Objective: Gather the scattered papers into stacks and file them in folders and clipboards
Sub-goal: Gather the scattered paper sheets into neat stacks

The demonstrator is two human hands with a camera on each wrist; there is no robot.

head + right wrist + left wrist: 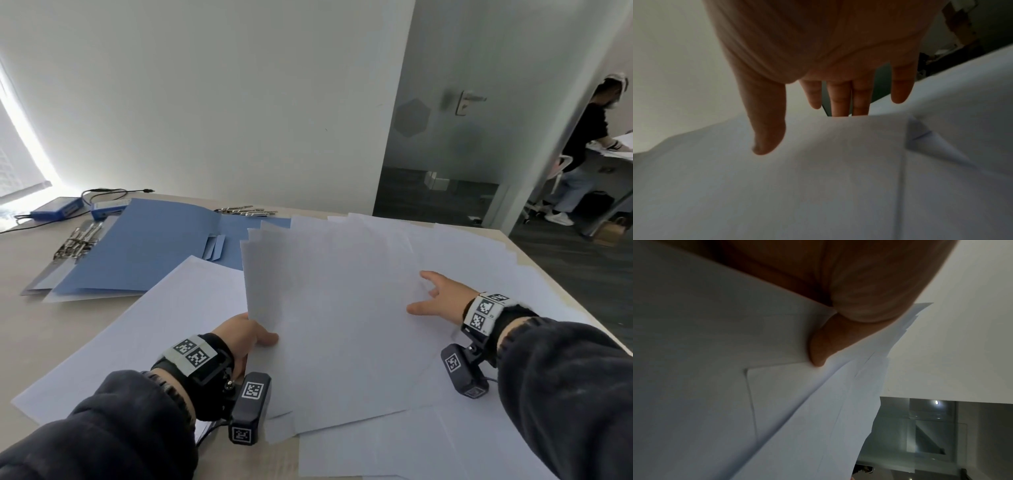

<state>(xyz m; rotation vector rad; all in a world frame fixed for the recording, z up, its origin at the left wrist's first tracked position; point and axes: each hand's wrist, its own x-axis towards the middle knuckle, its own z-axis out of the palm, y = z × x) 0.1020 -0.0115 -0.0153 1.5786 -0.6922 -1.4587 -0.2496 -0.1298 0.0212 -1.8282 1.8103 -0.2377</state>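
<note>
White papers (342,308) lie fanned and overlapping across the table's middle and right. My left hand (248,334) pinches the near left edge of a lifted sheaf of several sheets (838,394), thumb on top and fingers hidden under it. My right hand (435,296) is spread flat with straight fingers (839,100) over the papers at the right, their tips dipping behind a raised sheet edge (838,129). An open blue folder (144,246) lies at the back left of the table.
Grey clipboards with metal clips (77,236) lie under the folder's left side. More clips (246,210) and two blue devices with cables (58,209) sit at the table's far edge. A person (582,147) stands beyond the glass door at the far right.
</note>
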